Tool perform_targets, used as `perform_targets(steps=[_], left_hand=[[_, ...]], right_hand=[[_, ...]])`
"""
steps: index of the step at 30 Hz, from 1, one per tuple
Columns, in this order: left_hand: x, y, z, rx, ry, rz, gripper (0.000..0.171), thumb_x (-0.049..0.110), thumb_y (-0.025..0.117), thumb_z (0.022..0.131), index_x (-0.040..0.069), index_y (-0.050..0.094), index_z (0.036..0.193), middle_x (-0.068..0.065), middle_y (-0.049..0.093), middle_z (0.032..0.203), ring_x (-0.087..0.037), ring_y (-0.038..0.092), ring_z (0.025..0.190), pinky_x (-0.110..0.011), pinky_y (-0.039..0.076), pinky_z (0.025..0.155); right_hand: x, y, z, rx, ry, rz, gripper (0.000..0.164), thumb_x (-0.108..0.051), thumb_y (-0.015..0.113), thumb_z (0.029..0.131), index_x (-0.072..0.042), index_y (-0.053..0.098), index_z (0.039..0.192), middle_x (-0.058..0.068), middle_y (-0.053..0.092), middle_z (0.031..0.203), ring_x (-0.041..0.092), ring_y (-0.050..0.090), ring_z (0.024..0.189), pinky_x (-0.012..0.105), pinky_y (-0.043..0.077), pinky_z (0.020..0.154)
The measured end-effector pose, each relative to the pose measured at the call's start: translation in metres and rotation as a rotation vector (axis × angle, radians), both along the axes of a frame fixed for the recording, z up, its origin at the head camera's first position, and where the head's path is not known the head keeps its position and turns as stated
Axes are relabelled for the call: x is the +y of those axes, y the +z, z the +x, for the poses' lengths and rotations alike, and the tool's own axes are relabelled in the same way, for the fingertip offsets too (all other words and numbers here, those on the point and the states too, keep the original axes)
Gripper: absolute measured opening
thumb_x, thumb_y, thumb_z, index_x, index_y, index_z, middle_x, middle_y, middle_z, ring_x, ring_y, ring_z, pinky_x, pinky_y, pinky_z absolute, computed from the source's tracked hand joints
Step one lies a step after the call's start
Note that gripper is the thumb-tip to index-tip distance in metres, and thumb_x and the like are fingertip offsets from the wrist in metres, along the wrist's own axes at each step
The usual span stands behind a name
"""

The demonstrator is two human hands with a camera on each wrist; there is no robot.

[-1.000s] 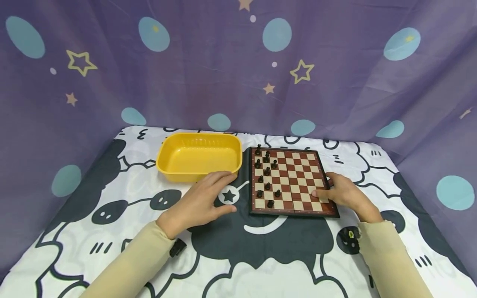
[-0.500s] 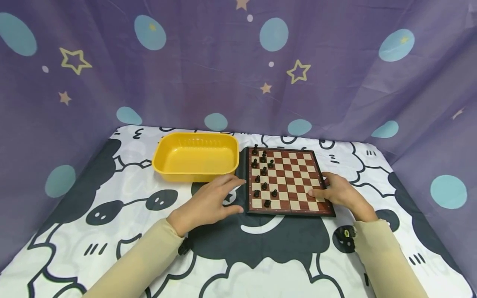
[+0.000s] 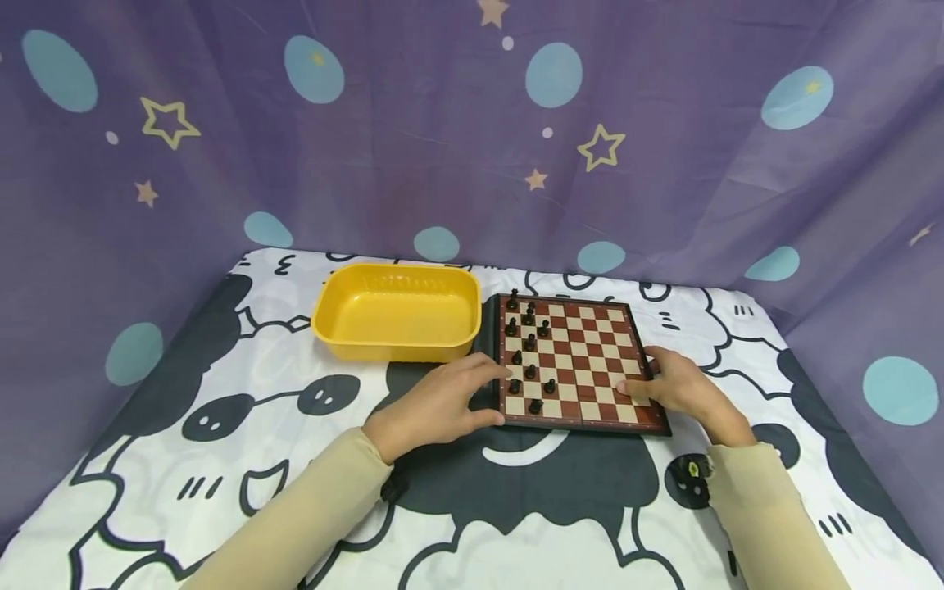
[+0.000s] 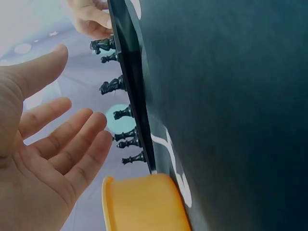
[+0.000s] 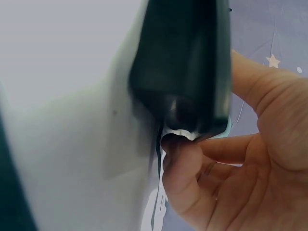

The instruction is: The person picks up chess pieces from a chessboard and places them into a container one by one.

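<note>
A red-and-cream chessboard (image 3: 601,360) with a dark rim lies on the cloth, right of centre. Several black chess pieces (image 3: 529,342) stand on its left half. At the right edge, my right hand (image 3: 684,393) grips the board, thumb on top; in the right wrist view its other fingers curl by the board's underside. My left hand (image 3: 438,406) hovers at the board's left edge, thumb and fingers spread apart. In the left wrist view that palm (image 4: 41,187) holds nothing, and the board's dark side (image 4: 132,82) is close by. Whether its fingertips touch the board I cannot tell.
Behind my left hand stands a yellow plastic tub (image 3: 398,352), just left of the board. A black-and-white cartoon cloth (image 3: 575,549) covers the table. A purple curtain (image 3: 457,147) with stars and spots hangs along the back and sides.
My left hand has moved right, from in front of the yellow tub to the board's left edge. The right hand keeps its grip on the board's right edge.
</note>
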State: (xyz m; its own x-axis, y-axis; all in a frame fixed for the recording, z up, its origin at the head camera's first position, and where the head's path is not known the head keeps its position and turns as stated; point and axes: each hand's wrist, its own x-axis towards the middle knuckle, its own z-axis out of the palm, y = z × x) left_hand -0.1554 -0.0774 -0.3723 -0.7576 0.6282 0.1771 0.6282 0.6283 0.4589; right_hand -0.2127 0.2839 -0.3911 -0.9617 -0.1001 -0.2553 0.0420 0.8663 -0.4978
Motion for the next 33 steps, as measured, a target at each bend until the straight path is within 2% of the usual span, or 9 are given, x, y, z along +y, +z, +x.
perform_targets(steps=[6,10,18,22,27,33], left_hand=[[0.008,-0.003,-0.002,-0.029,-0.020,0.015,0.054,0.034,0.074,0.083,0.015,0.057,0.131,0.002,0.055,0.122,-0.010,0.057,0.087,-0.025,0.048,0.072],[0.013,-0.006,-0.004,-0.028,-0.039,0.016,0.051,0.033,0.074,0.083,0.014,0.059,0.128,0.002,0.056,0.120,-0.009,0.055,0.081,-0.024,0.047,0.067],[0.024,-0.008,-0.009,-0.045,-0.073,-0.035,0.045,0.030,0.071,0.087,0.015,0.060,0.128,0.000,0.058,0.125,-0.011,0.058,0.096,-0.030,0.048,0.083],[0.030,-0.010,-0.012,-0.055,-0.101,-0.028,0.043,0.029,0.071,0.087,0.016,0.060,0.127,0.001,0.057,0.126,-0.010,0.058,0.092,-0.029,0.048,0.081],[0.036,-0.011,-0.017,-0.052,-0.136,-0.031,0.040,0.028,0.070,0.088,0.017,0.062,0.125,0.003,0.060,0.117,-0.010,0.058,0.087,-0.027,0.048,0.078],[0.043,-0.010,-0.020,-0.071,-0.139,-0.052,0.035,0.025,0.070,0.088,0.018,0.063,0.122,0.005,0.062,0.114,-0.010,0.059,0.094,-0.028,0.048,0.083]], right_hand=[[0.000,-0.001,0.001,0.003,0.001,-0.005,0.092,-0.050,0.074,0.078,0.010,0.036,0.138,0.024,0.058,0.109,0.030,0.058,0.092,0.044,0.046,0.079],[0.000,-0.001,0.001,0.000,0.002,-0.007,0.092,-0.050,0.073,0.079,0.010,0.036,0.137,0.024,0.058,0.108,0.030,0.058,0.091,0.044,0.046,0.079],[-0.001,0.000,0.001,-0.013,-0.005,0.006,0.094,-0.052,0.073,0.078,0.009,0.035,0.138,0.025,0.057,0.111,0.032,0.056,0.094,0.045,0.046,0.080],[-0.001,0.000,0.001,-0.007,-0.003,0.009,0.093,-0.051,0.073,0.078,0.010,0.035,0.138,0.026,0.056,0.113,0.032,0.056,0.094,0.045,0.045,0.081],[-0.001,0.001,0.002,0.004,0.005,0.006,0.091,-0.050,0.073,0.079,0.010,0.035,0.137,0.025,0.057,0.111,0.032,0.056,0.094,0.045,0.045,0.080],[-0.001,0.001,0.001,0.005,0.006,0.003,0.092,-0.049,0.073,0.079,0.010,0.034,0.138,0.025,0.057,0.111,0.032,0.056,0.094,0.046,0.045,0.081]])
